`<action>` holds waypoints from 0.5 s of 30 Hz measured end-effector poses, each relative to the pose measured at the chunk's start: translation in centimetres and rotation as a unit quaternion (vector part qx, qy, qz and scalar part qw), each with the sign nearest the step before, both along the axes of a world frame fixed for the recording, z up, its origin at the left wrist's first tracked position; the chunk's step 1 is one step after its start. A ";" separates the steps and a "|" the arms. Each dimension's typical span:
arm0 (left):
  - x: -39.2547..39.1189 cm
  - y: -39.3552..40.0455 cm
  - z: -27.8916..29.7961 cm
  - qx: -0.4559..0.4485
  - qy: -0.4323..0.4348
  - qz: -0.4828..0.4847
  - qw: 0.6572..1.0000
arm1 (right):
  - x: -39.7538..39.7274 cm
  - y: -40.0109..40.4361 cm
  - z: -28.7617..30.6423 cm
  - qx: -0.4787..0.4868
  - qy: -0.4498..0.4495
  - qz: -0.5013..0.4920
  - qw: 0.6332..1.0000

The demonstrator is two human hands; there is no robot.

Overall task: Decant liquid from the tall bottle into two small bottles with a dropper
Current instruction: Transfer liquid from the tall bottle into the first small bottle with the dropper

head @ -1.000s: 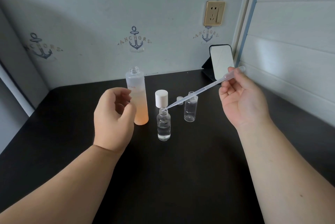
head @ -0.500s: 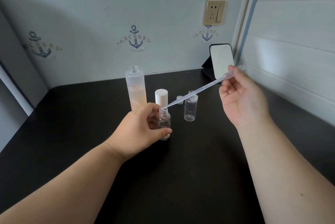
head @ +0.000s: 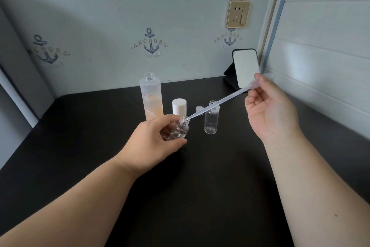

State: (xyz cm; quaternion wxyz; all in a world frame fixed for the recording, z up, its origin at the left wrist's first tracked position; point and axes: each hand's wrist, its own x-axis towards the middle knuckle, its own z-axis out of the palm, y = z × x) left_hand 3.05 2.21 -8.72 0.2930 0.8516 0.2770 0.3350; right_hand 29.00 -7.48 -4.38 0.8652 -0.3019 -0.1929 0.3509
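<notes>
The left hand (head: 154, 140) holds a small clear bottle (head: 179, 130), tipped, over the black desk (head: 200, 186). The right hand (head: 270, 110) pinches a long clear dropper (head: 220, 101); its tip sits in the bottle's open mouth.

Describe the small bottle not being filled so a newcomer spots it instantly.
On the black table, look right of the tall peach-tinted bottle and white cap. The empty small bottle stands alone upright there, untouched, while its twin sits tilted in the left hand.
</notes>
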 end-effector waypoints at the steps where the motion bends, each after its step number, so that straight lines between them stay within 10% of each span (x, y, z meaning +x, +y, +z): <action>1: 0.0 0.0 0.0 0.002 0.001 0.001 1.000 | 0.0 0.0 0.0 0.000 0.002 -0.001 1.000; 15: 0.0 0.2 -0.1 0.000 -0.004 0.003 1.000 | 0.0 -0.1 0.1 0.007 -0.002 -0.003 1.000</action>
